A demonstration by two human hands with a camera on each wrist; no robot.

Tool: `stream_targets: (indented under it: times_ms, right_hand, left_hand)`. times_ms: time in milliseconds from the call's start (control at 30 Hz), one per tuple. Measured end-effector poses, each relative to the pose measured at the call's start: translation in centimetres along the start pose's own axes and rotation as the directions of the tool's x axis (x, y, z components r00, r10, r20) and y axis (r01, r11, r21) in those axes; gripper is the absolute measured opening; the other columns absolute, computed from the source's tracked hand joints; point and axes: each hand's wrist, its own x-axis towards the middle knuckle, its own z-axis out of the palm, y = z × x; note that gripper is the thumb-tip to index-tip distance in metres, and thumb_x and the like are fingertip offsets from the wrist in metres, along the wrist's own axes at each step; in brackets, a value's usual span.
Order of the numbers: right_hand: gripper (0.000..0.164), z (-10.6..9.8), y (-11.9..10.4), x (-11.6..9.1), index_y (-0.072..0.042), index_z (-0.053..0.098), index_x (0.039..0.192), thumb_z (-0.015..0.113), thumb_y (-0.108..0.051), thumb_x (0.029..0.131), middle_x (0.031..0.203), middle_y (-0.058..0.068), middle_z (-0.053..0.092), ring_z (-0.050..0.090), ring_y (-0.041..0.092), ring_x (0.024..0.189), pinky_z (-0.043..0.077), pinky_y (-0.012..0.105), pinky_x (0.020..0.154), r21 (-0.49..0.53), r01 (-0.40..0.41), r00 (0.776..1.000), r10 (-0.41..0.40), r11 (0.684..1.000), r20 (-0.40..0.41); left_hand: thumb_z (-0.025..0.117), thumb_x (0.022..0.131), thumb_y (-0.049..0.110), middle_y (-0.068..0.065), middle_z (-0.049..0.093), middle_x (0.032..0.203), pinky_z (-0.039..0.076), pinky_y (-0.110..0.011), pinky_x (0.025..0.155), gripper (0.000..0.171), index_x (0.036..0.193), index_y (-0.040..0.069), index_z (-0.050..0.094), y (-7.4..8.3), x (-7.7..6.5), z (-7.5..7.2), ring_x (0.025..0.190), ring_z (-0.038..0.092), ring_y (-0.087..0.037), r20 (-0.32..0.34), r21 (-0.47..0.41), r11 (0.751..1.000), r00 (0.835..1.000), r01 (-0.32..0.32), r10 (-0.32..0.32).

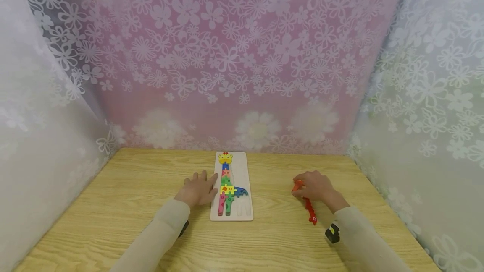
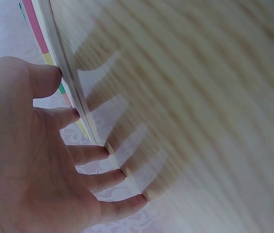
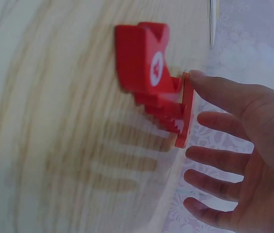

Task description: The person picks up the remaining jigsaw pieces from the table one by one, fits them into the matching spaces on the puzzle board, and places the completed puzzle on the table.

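At your right fingers (image 3: 219, 159): orange piece (image 1: 298, 184), can't tell if pinched. Red strip (image 1: 310, 210) runs lengthwise toward you. Left fingers (image 2: 122, 208) farther, released, spread by puzzle board (image 1: 240, 169).

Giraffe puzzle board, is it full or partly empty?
Partly empty: the board shows pale, bare recesses beside the green leg piece.

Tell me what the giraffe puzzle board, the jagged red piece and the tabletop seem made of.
Giraffe puzzle board: probably wood, matte, judging by its pale, plain surface. Jagged red piece: painted wood or plastic, smooth, given its even red sides. Tabletop: wood or laminate, satin, with streaky grain.
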Motion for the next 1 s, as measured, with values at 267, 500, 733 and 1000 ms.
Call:
stream_targets:
  times_ms: [267, 500, 733, 1000]
  right_hand:
    - [0.047, 0.5, 0.2, 0.1, -0.013, 0.078, 0.12, 0.082, -0.043, 0.085, 0.107, 0.008, 0.079, 0.061, 0.013, 0.067, 0.048, 0.029, 0.053, 0.05, -0.015, 1.0, 0.015, 0.999, -0.017]
    - [0.042, 0.8, 0.3, 0.1, -0.012, 0.078, 0.117, 0.083, -0.039, 0.085, 0.103, 0.006, 0.08, 0.062, 0.013, 0.069, 0.05, 0.03, 0.055, 0.095, -0.001, 1.0, 0.004, 0.995, -0.028]
    - [0.045, 1.0, 0.4, 0.3, -0.011, 0.078, 0.121, 0.082, -0.038, 0.085, 0.11, 0.011, 0.079, 0.051, 0.014, 0.065, 0.041, 0.028, 0.054, 0.118, 0.01, 0.999, -0.006, 0.993, -0.034]
    - [0.042, 0.8, -0.4, 0.3, -0.011, 0.079, 0.115, 0.086, -0.037, 0.082, 0.117, 0.013, 0.078, 0.066, 0.021, 0.077, 0.052, 0.035, 0.065, 0.144, 0.104, 0.992, -0.092, 0.984, -0.091]
  left_hand:
    - [0.044, 0.107, 0.048, -0.022, 0.032, 0.167, 0.03, -0.074, 0.117, 0.063, 0.163, 0.024, 0.033, 0.0, -0.1, -0.1, 0.152, 0.031, -0.052, 0.004, 0.002, 1.0, 1.0, -0.003, 0.003]
    - [0.045, 0.106, 0.048, -0.021, 0.031, 0.167, 0.029, -0.073, 0.118, 0.063, 0.163, 0.024, 0.033, -0.1, 0.0, 0.0, 0.152, 0.03, -0.052, 0.008, -0.005, 1.0, 1.0, 0.003, -0.003]
    - [0.045, 0.106, 0.048, -0.022, 0.032, 0.167, 0.029, -0.074, 0.117, 0.063, 0.163, 0.024, 0.033, -0.1, 0.0, 0.1, 0.152, 0.03, -0.052, 0.005, -0.009, 1.0, 1.0, 0.0, 0.0]
    - [0.045, 0.106, 0.048, -0.022, 0.032, 0.167, 0.029, -0.074, 0.117, 0.063, 0.163, 0.024, 0.033, -0.1, 0.0, 0.1, 0.152, 0.031, -0.052, 0.0, -0.003, 1.0, 1.0, -0.003, 0.003]
